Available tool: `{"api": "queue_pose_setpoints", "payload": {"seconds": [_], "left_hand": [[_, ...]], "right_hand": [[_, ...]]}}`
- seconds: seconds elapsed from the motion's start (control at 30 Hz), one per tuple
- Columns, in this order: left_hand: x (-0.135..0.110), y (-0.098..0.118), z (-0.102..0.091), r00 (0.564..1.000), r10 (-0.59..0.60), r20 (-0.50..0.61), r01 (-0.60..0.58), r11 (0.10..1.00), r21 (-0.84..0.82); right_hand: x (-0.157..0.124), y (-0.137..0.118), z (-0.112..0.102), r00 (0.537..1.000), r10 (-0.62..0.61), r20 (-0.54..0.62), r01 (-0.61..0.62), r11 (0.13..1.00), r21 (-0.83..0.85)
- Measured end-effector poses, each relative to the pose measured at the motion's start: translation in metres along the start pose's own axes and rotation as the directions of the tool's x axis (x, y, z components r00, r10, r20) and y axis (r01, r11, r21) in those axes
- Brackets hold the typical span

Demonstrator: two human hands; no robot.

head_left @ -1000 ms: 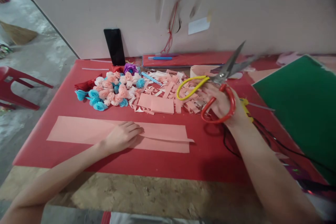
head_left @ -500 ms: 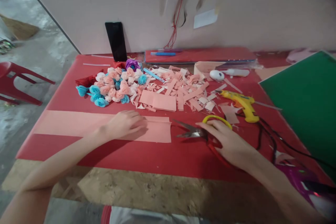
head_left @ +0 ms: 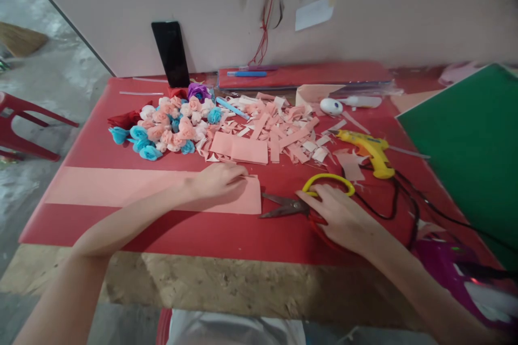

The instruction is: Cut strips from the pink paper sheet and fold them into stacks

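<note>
A long pink paper strip (head_left: 121, 186) lies flat on the red table cover (head_left: 202, 234). My left hand (head_left: 220, 179) rests on the strip's right end, fingers bent together at its far edge near the corner. Just right of the strip lie the scissors (head_left: 283, 206), blades slightly apart and pointing left. My right hand (head_left: 343, 215) lies over their handles; the yellow loop (head_left: 328, 179) shows above my fingers and the red loop is mostly hidden under my palm.
Behind the strip are pink paper scraps (head_left: 275, 132) and a heap of small paper roses (head_left: 170, 126). A yellow glue gun (head_left: 370, 151) with a black cord lies to the right, beside a green board (head_left: 465, 156). A phone (head_left: 170, 53) leans on the wall.
My right hand brought the scissors down from the air onto the table beside the strip. The strip's right end now stops further left, and my left hand slid right toward that end.
</note>
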State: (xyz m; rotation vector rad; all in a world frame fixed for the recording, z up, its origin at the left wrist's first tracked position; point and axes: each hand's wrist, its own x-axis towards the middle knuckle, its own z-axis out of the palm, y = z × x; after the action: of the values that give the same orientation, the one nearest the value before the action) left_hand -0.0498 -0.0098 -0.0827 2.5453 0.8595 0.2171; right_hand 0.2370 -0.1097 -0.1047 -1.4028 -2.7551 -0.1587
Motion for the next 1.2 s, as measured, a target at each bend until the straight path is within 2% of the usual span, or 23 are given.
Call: {"api": "queue_pose_setpoints", "payload": {"seconds": [0.2,0.37,0.47,0.57,0.63,0.7,0.77,0.87,0.97,1.2], "left_hand": [[-0.001,0.006,-0.008,0.997,-0.072,-0.006,0.071,0.992,-0.1],[0.007,0.002,-0.002,0.993,-0.112,-0.023,0.105,0.972,-0.209],[0.01,-0.003,0.005,0.995,-0.054,-0.086,0.038,0.985,-0.169],[0.005,-0.007,0.006,0.979,0.118,-0.168,-0.133,0.988,-0.078],[-0.002,-0.007,0.005,0.954,0.279,-0.108,-0.282,0.959,-0.013],[-0.008,-0.008,0.004,0.92,0.391,0.003,-0.391,0.92,0.029],[-0.012,-0.009,0.005,0.903,0.416,0.105,-0.422,0.905,0.044],[-0.013,-0.013,0.012,0.91,0.367,0.193,-0.383,0.922,0.05],[-0.011,-0.018,0.021,0.916,0.346,0.204,-0.364,0.93,0.058],[-0.012,-0.021,0.028,0.917,0.384,0.11,-0.393,0.916,0.077]], "right_hand": [[0.014,-0.01,-0.003,0.995,-0.088,-0.037,0.088,0.996,0.001],[0.019,-0.012,-0.002,0.994,-0.103,-0.027,0.103,0.995,0.0],[0.018,-0.011,-0.001,0.996,-0.091,-0.02,0.092,0.996,0.016],[0.015,-0.011,-0.001,0.996,-0.091,-0.018,0.091,0.996,0.025],[0.014,-0.012,-0.002,0.995,-0.091,-0.028,0.091,0.996,0.009],[0.013,-0.013,-0.002,0.995,-0.09,-0.038,0.09,0.996,-0.01],[0.014,-0.014,-0.003,0.995,-0.093,-0.037,0.092,0.995,-0.024],[0.015,-0.016,-0.005,0.994,-0.103,-0.019,0.102,0.993,-0.051],[0.019,-0.017,-0.006,0.992,-0.125,0.003,0.125,0.991,-0.053],[0.022,-0.018,-0.003,0.99,-0.138,-0.007,0.138,0.99,0.006]]}}
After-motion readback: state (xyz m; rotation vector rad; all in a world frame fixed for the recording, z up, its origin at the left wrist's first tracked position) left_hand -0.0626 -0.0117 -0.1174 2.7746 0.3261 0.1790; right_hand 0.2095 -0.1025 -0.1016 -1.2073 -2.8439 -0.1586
